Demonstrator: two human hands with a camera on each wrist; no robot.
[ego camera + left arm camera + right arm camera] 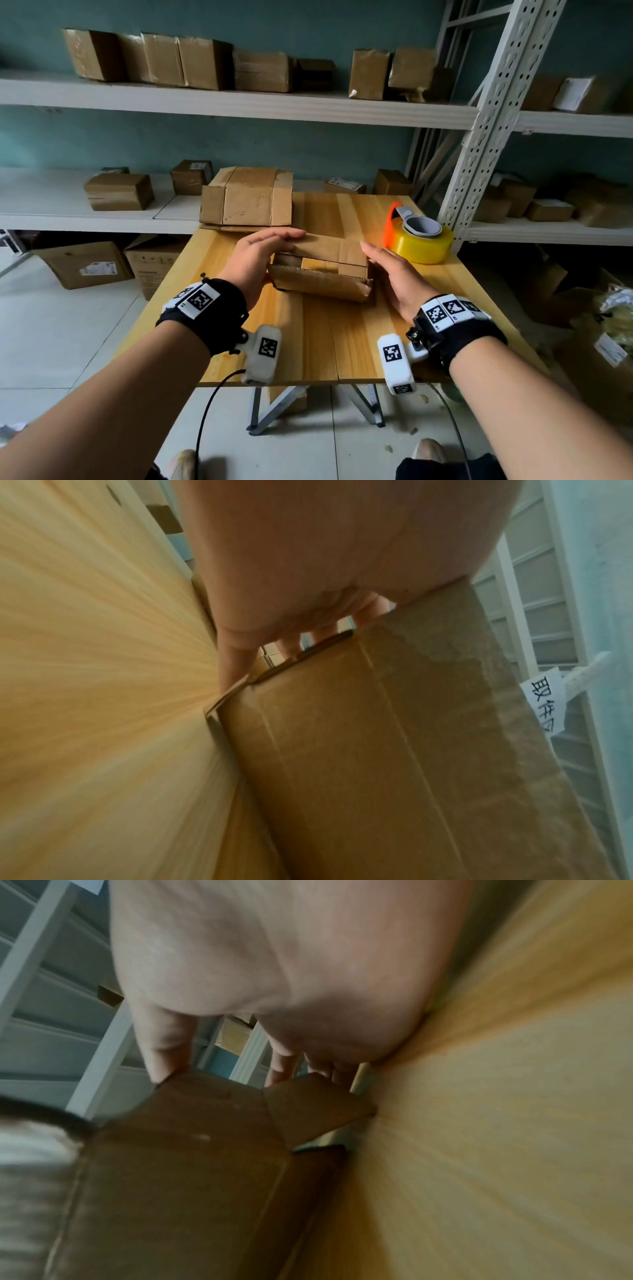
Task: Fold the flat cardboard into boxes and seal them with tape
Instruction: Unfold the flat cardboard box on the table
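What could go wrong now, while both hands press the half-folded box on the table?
1. Both hands, left hand and right hand, lie flat on the cardboard box with no grip, so its flaps may spring open when one lets go.
2. The tape roll sits near the table's right edge; a quick reach might knock it off.

A half-formed cardboard box (320,270) sits at the centre of the wooden table (308,335), its top open. The left hand (260,260) lies flat against its 9 o'clock end, fingers straight over the far flap; the right hand (394,274) presses flat at 3 o'clock. Flattened cardboard (246,200) lies at 11 o'clock, a yellow tape roll in an orange dispenser (418,236) at 2 o'clock.
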